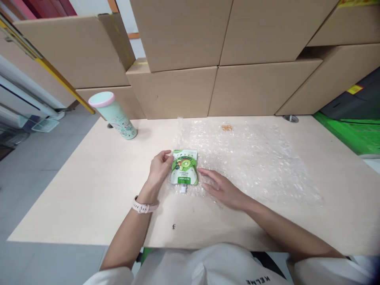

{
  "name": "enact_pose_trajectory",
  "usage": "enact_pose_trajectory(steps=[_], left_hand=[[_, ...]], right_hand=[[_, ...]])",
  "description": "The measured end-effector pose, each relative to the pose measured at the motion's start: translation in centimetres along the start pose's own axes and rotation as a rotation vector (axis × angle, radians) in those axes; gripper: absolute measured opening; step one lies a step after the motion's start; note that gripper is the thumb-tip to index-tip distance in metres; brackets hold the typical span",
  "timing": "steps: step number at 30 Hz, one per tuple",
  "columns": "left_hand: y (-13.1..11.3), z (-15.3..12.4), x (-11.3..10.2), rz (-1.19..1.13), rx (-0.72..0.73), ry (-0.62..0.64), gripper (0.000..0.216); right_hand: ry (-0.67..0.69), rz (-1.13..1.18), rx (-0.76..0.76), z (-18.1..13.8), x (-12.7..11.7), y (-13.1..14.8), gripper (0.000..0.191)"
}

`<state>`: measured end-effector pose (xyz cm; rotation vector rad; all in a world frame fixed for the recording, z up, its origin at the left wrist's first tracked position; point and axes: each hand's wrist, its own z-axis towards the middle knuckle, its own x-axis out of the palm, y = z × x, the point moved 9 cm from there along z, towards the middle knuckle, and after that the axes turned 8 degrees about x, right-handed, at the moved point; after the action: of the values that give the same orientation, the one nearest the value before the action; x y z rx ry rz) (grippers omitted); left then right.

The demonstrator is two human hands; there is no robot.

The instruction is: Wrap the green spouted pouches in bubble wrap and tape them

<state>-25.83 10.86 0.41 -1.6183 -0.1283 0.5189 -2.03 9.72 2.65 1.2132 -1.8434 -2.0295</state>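
A green and white drink pouch [184, 168] with kiwi artwork lies flat on a sheet of bubble wrap [252, 158], near the sheet's left end. Its pale cap [183, 189] points toward me. My left hand [160, 166] rests at the pouch's left edge, fingers loosely bent and thumb against or just beside the pouch; whether it touches the wrap's edge I cannot tell. On the other side, my right hand [222, 190] is open, its fingers stretched toward the pouch's right edge and lying over the wrap.
A mint tumbler [117, 116] with a pink rim stands at the table's back left. Cardboard boxes [178, 91] are stacked along the back edge. An orange patch [227, 128] shows at the wrap's far side. A small dark mark [173, 226] is near the front edge.
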Motion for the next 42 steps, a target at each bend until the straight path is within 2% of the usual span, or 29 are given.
enact_pose_trajectory(steps=[7, 9, 11, 14, 16, 20, 24, 32, 36, 38, 42], left_hand=[[0.5, 0.2, 0.0, 0.157, 0.057, -0.028, 0.036], [0.6, 0.2, 0.1, 0.181, 0.069, -0.030, 0.036], [0.7, 0.2, 0.4, 0.189, 0.077, -0.023, 0.037], [1.1, 0.1, 0.9, 0.152, 0.070, -0.004, 0.037], [1.3, 0.2, 1.1, 0.076, 0.054, 0.012, 0.039], [1.6, 0.7, 1.1, -0.030, 0.022, 0.042, 0.041], [1.9, 0.9, 0.9, -0.052, -0.002, 0.065, 0.040], [1.7, 0.6, 1.0, -0.091, -0.046, 0.082, 0.036], [1.2, 0.3, 1.0, -0.109, -0.095, 0.103, 0.032], [1.0, 0.0, 1.0, -0.111, -0.129, 0.129, 0.027], [0.5, -0.5, 1.1, -0.094, -0.159, 0.182, 0.025]], right_hand=[[-0.064, 0.447, 0.244, 4.1, -0.2, -2.5, 0.041], [-0.113, 0.533, 0.310, 4.8, -0.4, -2.8, 0.039], [-0.100, 0.617, 0.380, 5.3, 0.2, -2.6, 0.034], [-0.006, 0.617, 0.434, 5.7, 2.0, -1.6, 0.030], [-0.016, 0.555, 0.448, 5.8, 2.7, -1.5, 0.026], [-0.073, 0.600, 0.488, 5.7, 3.0, -2.7, 0.022], [-0.007, 0.681, 0.482, 5.7, 3.2, -3.4, 0.021], [0.007, 0.579, 0.497, 6.0, 3.6, -2.9, 0.019], [-0.022, 0.458, 0.503, 6.0, 3.4, -2.9, 0.027], [-0.060, 0.332, 0.457, 6.0, 2.7, -2.6, 0.039], [-0.239, -0.211, 0.308, 5.6, 0.5, -1.1, 0.077]])
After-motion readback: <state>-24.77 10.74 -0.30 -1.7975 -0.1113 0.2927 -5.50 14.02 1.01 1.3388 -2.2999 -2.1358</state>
